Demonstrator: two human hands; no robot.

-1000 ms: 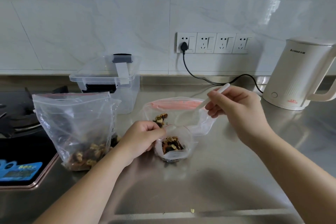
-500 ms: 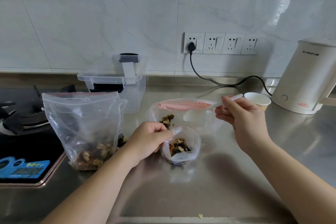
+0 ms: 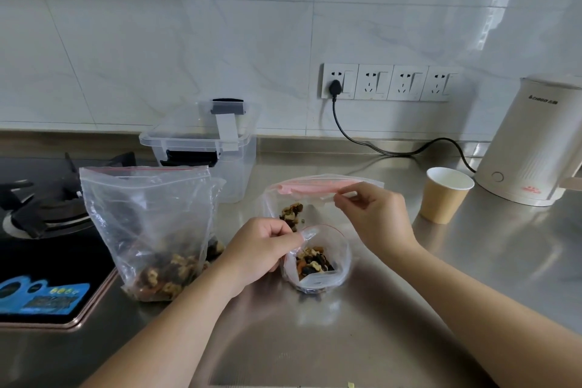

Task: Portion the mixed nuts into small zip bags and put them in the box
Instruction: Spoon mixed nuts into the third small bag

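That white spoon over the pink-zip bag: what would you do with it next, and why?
Probably dip the white spoon, pinched by the right hand, into the nuts of the pink-zip bag for another scoop: the left hand holds the small zip bag open, only partly filled.

You are working with both arms bare: no sleeve is showing on either forearm as far as the lower edge of the view. Your left hand (image 3: 258,250) is wearing no glove, ring or watch, and your right hand (image 3: 374,217) is likewise showing no glove, ring or band at the wrist. Your fingernails are looking short and unpainted where they are showing. Nothing else of your body or clothing is coming into view
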